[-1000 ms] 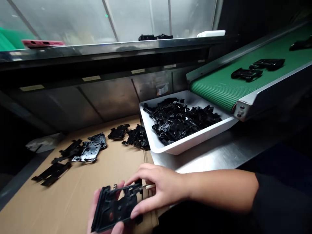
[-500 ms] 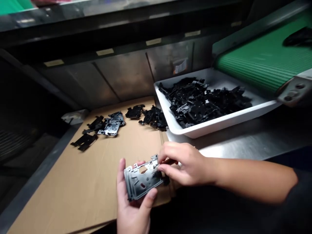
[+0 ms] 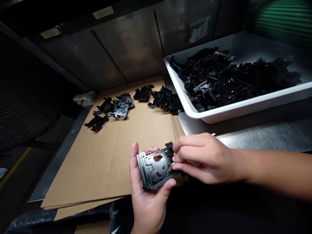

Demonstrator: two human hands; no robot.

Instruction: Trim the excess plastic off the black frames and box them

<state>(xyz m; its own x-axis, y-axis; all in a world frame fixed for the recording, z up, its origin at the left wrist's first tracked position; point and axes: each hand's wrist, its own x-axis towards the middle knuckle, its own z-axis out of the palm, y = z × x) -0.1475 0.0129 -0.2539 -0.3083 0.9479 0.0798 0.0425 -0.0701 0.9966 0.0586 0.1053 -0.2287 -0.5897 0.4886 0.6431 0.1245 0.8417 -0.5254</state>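
My left hand (image 3: 148,195) cradles a black molded plastic part (image 3: 158,169) with a round hole, an oval slot and raised ribs. Its fingers and thumb grip the part's edges, tilted toward me. Over the part's right end, my right hand (image 3: 204,157) pinches a slender tool (image 3: 171,166) whose pale pointed tip lies against the part's surface. A pale end shows above the knuckles; the rest is hidden by the fingers, and I cannot tell its exact kind.
Brown cardboard sheets (image 3: 136,139) lie under several similar black parts (image 3: 120,109) toward the back. At right, a white tray (image 3: 197,113) is heaped with black parts. A green conveyor belt (image 3: 285,19) hangs over the tray's back right. Metal panels (image 3: 136,45) stand behind.
The view has tilted down and shifted left, so the tray and cardboard appear larger. My right hand stays at the part's right end, and the pointed tip now shows more plainly.
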